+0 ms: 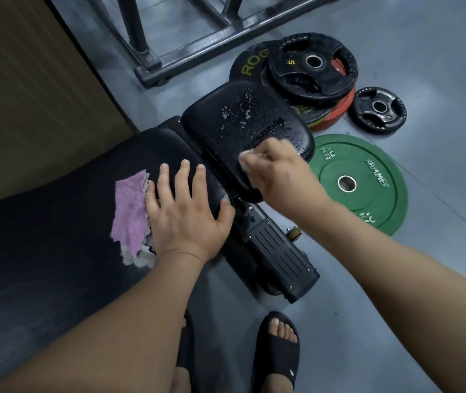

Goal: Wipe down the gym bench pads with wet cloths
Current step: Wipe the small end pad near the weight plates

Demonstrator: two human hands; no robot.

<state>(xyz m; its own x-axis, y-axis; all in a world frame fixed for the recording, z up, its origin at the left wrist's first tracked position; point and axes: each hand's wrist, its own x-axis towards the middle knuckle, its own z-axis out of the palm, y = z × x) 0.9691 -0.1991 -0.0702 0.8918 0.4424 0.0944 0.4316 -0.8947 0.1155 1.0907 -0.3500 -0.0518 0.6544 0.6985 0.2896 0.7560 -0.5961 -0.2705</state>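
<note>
- Two bare hands were over a black gym bench, seen from above.
- Flat on the long pad (56, 236) lay the left hand (186, 214), with its fingers straight, spread and pointing to 12 o'clock. Its thumb lay over the pad's end at 3 o'clock, and it grasped nothing.
- At 9 o'clock from that hand, a crumpled pink cloth (131, 211) lay on the same pad, its edge touching the little-finger side. A grey-white layer showed under its 6 o'clock end.
- At 2 o'clock from the left, the right hand (277, 171) was curled round a white cloth (244, 161). Only a blurred scrap of the cloth showed past the knuckles at 10 o'clock.
- That fist pressed on the near part of the seat pad (243, 117), which sat just past the long pad across a narrow gap. Water droplets and a wet streak marked its top toward 12 o'clock.
- Below the gap, at 5 o'clock, the ribbed black bench foot (280, 259) ran out over the grey floor (424, 38).
- At 3 o'clock from the seat pad, a green plate (368, 177) lay flat on the floor.
- At 1 o'clock, stacked black plates (311, 66) sat on a red plate (342, 109), with a small black plate (377, 109) just beside them.
- At 12 o'clock stood a dark steel frame (197, 49), and at 9 o'clock a brown wall panel (27, 95).
- At 6 o'clock, the person's foot was in a black sandal (280, 353).
</note>
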